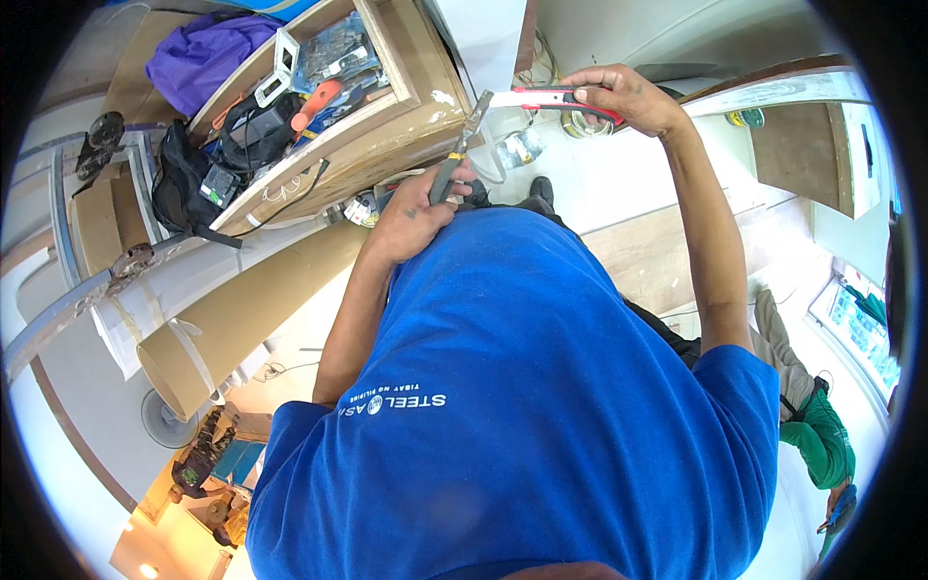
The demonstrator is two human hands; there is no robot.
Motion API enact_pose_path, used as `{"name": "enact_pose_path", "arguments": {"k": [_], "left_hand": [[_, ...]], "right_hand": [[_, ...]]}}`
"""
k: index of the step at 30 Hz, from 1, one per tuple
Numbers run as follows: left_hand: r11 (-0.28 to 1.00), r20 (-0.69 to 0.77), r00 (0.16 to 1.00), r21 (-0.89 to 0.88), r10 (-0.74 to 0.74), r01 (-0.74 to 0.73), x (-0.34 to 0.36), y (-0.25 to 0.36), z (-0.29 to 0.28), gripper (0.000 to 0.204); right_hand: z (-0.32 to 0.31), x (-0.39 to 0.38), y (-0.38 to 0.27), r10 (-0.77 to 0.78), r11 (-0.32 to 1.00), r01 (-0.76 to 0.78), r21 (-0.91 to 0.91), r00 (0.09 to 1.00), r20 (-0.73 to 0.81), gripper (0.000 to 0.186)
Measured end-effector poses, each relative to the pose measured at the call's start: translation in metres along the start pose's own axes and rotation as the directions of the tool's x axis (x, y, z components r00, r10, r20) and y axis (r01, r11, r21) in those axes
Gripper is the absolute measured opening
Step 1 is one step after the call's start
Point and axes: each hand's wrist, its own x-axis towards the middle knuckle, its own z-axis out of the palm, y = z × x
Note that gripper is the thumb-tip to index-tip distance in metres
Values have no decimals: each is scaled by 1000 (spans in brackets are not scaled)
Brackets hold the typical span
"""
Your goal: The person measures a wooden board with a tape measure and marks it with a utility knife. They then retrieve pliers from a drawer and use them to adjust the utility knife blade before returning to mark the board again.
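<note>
My left hand is closed around the dark handles of a pair of pliers with yellow near the joint. Their metal jaws point up and away from me. In my right hand is a red and black utility knife, held level with its blade extended to the left. The blade's end meets the tips of the pliers; whether the jaws grip it is too small to tell. Both hands are in front of my blue shirt.
To the left, a wooden box holds tools and packets, with a black bag and purple cloth beside it. A cardboard tube lies below. A person in green is at far right; others are lower left.
</note>
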Motion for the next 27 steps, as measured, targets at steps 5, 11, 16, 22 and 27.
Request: {"name": "enact_pose_path", "arguments": {"k": [5, 11, 16, 22, 27], "left_hand": [[979, -24, 995, 177, -96, 98, 0, -2, -1, 43], [979, -40, 990, 162, 133, -125, 6, -23, 2, 21], [966, -52, 995, 246, 90, -75, 7, -24, 1, 23], [993, -51, 998, 111, -28, 34, -2, -7, 8, 57], [923, -92, 976, 352, 197, -153, -4, -13, 8, 66]], "right_hand": [[-2, 1, 3, 11, 993, -15, -115, 999, -35, 39], [0, 2, 4, -11, 998, 9, -62, 999, -31, 37], [4, 2, -1, -20, 1000, 21, 19, 1000, -12, 36], [4, 5, 0, -9, 1000, 8, -10, 999, -49, 35], [2, 5, -4, -37, 996, 30, -87, 996, -76, 35]]}}
